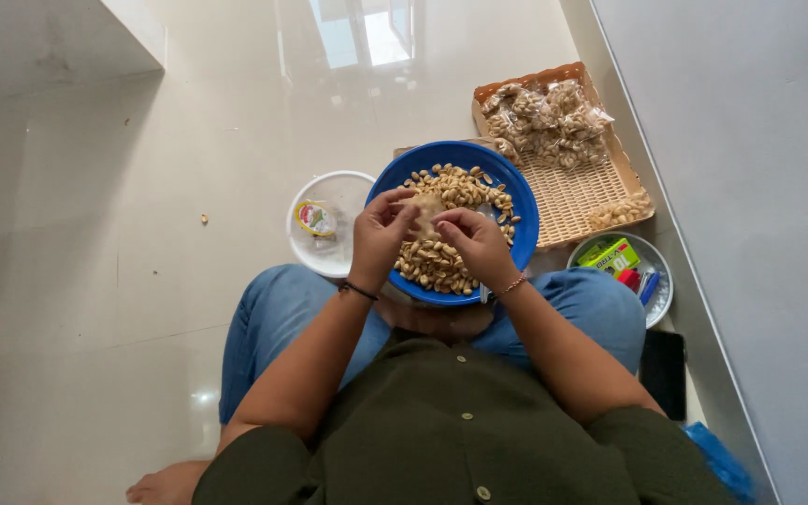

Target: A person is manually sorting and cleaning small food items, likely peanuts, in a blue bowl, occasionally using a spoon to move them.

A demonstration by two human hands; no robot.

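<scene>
Both hands meet over the middle of the blue bowl. The left hand (381, 234) and the right hand (479, 245) each pinch an edge of a small clear plastic packet (426, 213) partly filled with peanuts, fingertips curled in toward each other. The packet stands roughly upright between them, its long axis running from 12 to 6 o'clock, the upper end toward 12; whether that end is open cannot be told. It looks pale tan, the nuts showing through the film.

Below it, the blue bowl (516, 192) rests on the person's lap, holding loose peanuts (437, 262). At 9 o'clock from the bowl sits a white tub (334, 257). At 2 o'clock lies a woven tray (572, 192) carrying filled peanut packets (544, 117). At 4 o'clock a metal dish (658, 271) holds small coloured items.
</scene>
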